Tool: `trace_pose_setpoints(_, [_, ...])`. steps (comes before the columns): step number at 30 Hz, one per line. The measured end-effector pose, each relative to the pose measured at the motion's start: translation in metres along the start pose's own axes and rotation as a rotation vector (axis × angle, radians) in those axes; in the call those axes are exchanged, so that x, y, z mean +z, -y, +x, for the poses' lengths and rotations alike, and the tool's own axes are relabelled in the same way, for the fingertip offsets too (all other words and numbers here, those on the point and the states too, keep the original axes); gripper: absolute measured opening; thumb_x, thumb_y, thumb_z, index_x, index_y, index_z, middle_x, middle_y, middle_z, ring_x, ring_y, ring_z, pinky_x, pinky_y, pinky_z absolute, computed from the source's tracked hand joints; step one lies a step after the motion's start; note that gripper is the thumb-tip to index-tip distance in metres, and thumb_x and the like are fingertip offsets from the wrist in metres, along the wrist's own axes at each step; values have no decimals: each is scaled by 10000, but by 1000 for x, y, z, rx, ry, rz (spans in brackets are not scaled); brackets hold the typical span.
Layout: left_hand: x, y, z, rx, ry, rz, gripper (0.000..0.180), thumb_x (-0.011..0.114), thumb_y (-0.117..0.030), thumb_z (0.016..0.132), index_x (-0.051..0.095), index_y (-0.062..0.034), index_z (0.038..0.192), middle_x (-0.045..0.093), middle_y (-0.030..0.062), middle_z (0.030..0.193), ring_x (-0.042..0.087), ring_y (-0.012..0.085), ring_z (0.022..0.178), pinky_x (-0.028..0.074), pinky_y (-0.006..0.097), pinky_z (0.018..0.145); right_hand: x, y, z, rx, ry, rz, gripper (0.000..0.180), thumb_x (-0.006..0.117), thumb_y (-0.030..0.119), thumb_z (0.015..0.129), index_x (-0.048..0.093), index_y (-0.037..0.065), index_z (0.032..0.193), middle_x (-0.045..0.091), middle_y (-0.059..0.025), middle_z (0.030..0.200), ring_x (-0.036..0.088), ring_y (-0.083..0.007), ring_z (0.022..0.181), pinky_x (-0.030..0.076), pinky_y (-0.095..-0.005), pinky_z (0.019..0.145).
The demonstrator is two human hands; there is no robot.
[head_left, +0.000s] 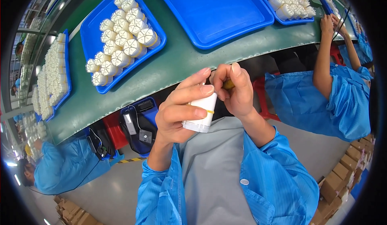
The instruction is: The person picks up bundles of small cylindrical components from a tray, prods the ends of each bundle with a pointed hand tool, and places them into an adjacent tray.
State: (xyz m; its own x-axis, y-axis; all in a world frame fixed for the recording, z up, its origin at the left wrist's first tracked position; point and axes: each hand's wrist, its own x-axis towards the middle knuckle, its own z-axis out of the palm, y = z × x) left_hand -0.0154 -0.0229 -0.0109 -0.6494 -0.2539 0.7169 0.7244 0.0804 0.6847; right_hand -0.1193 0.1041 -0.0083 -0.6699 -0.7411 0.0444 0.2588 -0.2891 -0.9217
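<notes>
My left hand [173,114] is wrapped round a white plastic cylinder [203,106] with a yellow band about its middle and a clear, notched rim at its lower end. The cylinder is tilted, in front of my chest. Close to its upper end, my right hand [238,90] has its fingers curled in and the thumb raised. Something small and yellow-brown [229,84] shows among the right fingers; whether they grip it or wear it is not clear. The fingertips of both hands nearly meet, and what lies between them is hidden.
A blue tray [160,45] of similar white cylinders stands on the green bench [175,63]. To its right is a bare blue tray [219,13]; more filled trays stand at both sides. Co-workers in blue sit left and right [314,92]. Cardboard boxes [334,180] line the floor.
</notes>
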Motion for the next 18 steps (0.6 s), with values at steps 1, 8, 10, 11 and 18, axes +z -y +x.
trace_pose_setpoints(1, [-1, 0, 1, 47, 32, 120, 375, 762, 0, 786, 569, -107, 1089, 586, 181, 1295, 485, 479, 1275, 468, 516, 1020, -1, -1, -1, 1, -5, 0, 616, 382, 528, 1004, 563, 24, 700, 476, -14, 572, 405, -54, 491, 235, -221, 451])
trace_pose_setpoints(8, [-5, -13, 10, 76, 131, 543, 413, 744, 38, 652, 675, -107, 1033, 621, 121, 1196, 579, 418, 1148, 548, 450, 887, -5, -5, -2, 3, 28, 14, 620, 388, 538, 999, 566, 25, 700, 474, -9, 565, 406, -52, 491, 239, -222, 452])
trace_pose_setpoints(10, [-5, -16, 15, 74, 149, 663, 441, 720, 79, 630, 697, -113, 1026, 608, 93, 1108, 595, 359, 1072, 543, 415, 841, -7, -6, -3, 5, 30, 13, 621, 388, 538, 999, 569, 25, 701, 473, -10, 564, 406, -49, 491, 239, -220, 453])
trace_pose_setpoints(11, [-6, -17, 16, 72, 148, 664, 441, 720, 79, 630, 697, -113, 1026, 608, 93, 1108, 595, 359, 1072, 543, 415, 841, -7, -6, -3, -6, 23, 20, 610, 379, 522, 1005, 555, 29, 692, 467, -15, 560, 391, -55, 485, 234, -228, 453])
trace_pose_setpoints(18, [-5, -16, 4, -167, 38, 606, 587, 732, 124, 565, 664, -78, 1111, 491, 112, 1028, 604, 245, 926, 499, 319, 719, -8, 17, -8, -395, 139, 504, 626, 259, 611, 1001, 368, 110, 641, 379, -8, 562, 294, -155, 502, 258, -326, 506])
